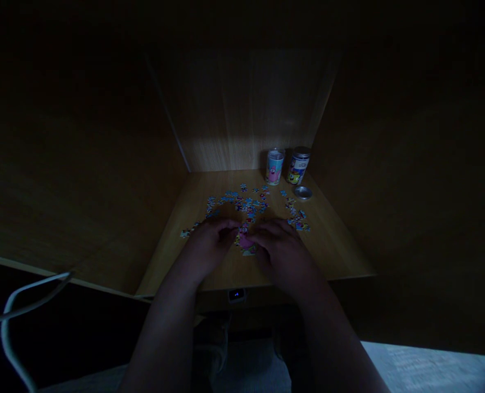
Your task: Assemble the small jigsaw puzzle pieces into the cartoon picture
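Note:
A partly joined jigsaw puzzle (247, 243), pink with some yellow, lies on the wooden desk between my hands. At its upper left edge, my left hand (214, 236) has thumb and forefinger pinched together on the puzzle's border. My right hand (278, 243) is curled, and its fingertips press on the puzzle from the right. Dim light hides the exact piece under each set of fingers. Beyond my hands are scattered loose jigsaw pieces (248, 204), several more pieces (297, 221) to the right, and a few pieces (187, 232) beside my left wrist.
Two picture-printed cans stand at the back right: a pink-and-blue can (274, 168) and a can with a metal lid (299, 165). A round metal lid (303, 192) lies before them. Wooden panels enclose the desktop (336, 248). A white cable (9, 311) loops at lower left.

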Action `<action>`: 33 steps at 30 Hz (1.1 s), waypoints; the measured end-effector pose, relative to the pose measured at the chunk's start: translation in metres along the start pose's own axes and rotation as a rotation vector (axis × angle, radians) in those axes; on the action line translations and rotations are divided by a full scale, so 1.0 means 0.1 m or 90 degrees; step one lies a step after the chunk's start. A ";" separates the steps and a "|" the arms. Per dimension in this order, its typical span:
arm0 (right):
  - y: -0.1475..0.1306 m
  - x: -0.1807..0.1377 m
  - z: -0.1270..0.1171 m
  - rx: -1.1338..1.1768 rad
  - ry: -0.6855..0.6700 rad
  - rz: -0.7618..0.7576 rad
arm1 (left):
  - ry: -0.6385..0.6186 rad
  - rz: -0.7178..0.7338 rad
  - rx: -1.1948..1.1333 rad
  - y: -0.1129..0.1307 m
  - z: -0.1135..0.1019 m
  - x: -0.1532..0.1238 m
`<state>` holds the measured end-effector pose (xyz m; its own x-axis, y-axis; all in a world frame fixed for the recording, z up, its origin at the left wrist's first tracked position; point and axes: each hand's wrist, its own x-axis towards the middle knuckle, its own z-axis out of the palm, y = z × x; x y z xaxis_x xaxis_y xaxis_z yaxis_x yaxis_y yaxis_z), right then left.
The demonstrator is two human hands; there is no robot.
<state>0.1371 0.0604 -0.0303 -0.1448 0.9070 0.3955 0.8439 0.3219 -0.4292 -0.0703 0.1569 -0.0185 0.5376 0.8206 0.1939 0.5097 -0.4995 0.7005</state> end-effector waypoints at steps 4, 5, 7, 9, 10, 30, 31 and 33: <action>0.00 0.00 0.00 -0.003 -0.004 -0.001 | -0.019 0.012 0.016 0.00 -0.01 0.01; 0.00 0.00 0.01 -0.004 -0.003 -0.001 | -0.025 0.015 0.019 0.00 -0.01 0.01; 0.00 0.00 0.01 -0.003 -0.006 -0.002 | -0.030 0.017 0.019 -0.01 -0.01 0.01; 0.01 0.00 0.01 0.002 -0.010 -0.005 | -0.030 0.015 0.016 -0.02 -0.01 0.01; 0.01 0.00 0.01 0.004 -0.011 -0.008 | -0.030 0.015 0.015 -0.02 -0.01 0.01; 0.01 -0.01 0.02 0.015 -0.008 -0.003 | -0.016 0.073 0.056 -0.04 0.00 0.01; 0.01 -0.01 0.02 0.013 -0.008 -0.003 | -0.014 0.074 0.062 -0.04 0.00 0.01; 0.01 -0.01 0.02 0.011 -0.010 -0.001 | -0.008 0.076 0.077 -0.05 0.00 0.01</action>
<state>0.1374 0.0607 -0.0323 -0.1543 0.9106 0.3835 0.8350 0.3277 -0.4421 -0.0720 0.1605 -0.0215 0.6070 0.7505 0.2611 0.5188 -0.6232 0.5851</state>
